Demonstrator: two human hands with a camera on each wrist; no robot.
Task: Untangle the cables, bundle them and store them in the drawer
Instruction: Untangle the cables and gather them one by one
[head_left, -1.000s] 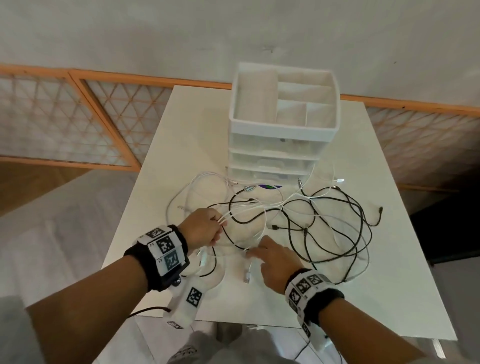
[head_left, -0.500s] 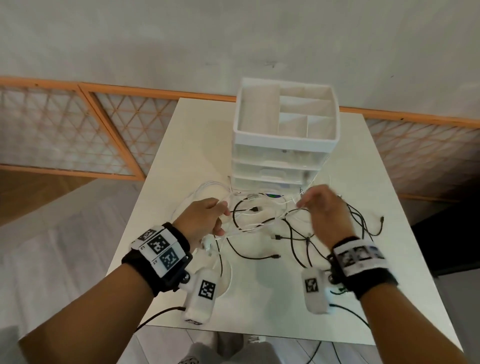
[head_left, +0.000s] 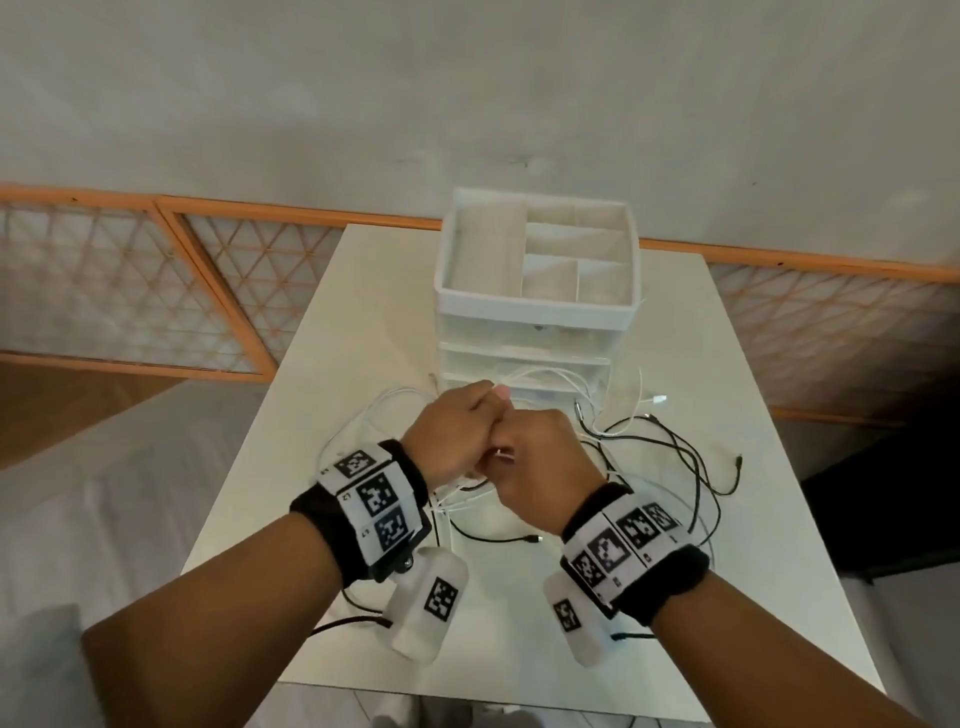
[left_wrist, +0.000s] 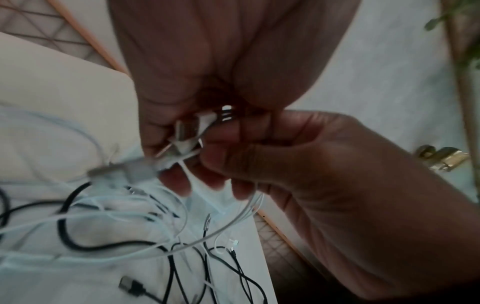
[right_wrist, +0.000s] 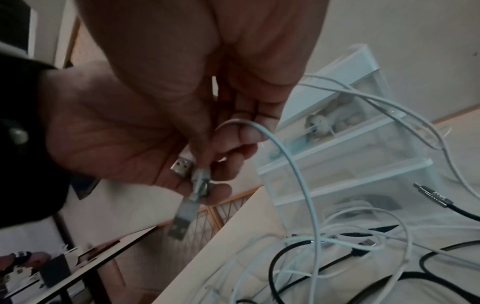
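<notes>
Both hands are raised together above the table (head_left: 332, 332), knuckles touching, in front of the drawer unit (head_left: 537, 312).

Left hand (head_left: 457, 441): fingers curled tight around white cable (right_wrist: 293, 164) ends. The left wrist view shows white plugs (left_wrist: 189, 131) pinched between its fingers and palm, with white strands trailing down to the table.

Right hand (head_left: 540, 462): fingers also curled, gripping white cable. The right wrist view shows a loop of white cable passing over its fingertips and a grey USB plug (right_wrist: 183, 218) hanging below the fingers; a second metal USB plug (right_wrist: 182, 168) sits against the left palm. Which hand holds the hanging plug, I cannot tell.

Cables: the tangle lies on the table just before the drawer unit and under the hands. White strands are lifted toward the hands; one white connector (head_left: 658, 399) lies to the right, near the unit. Black cables (head_left: 691, 462) spread on the right side of the table, mixed with white ones, still crossed over each other. One black plug (left_wrist: 131, 286) rests near the table's front edge.

Drawer unit: white, upright at the table's far middle, open compartment tray on top, clear drawers below, all pushed in. Something pale shows inside the upper drawer; too blurred to identify.
</notes>
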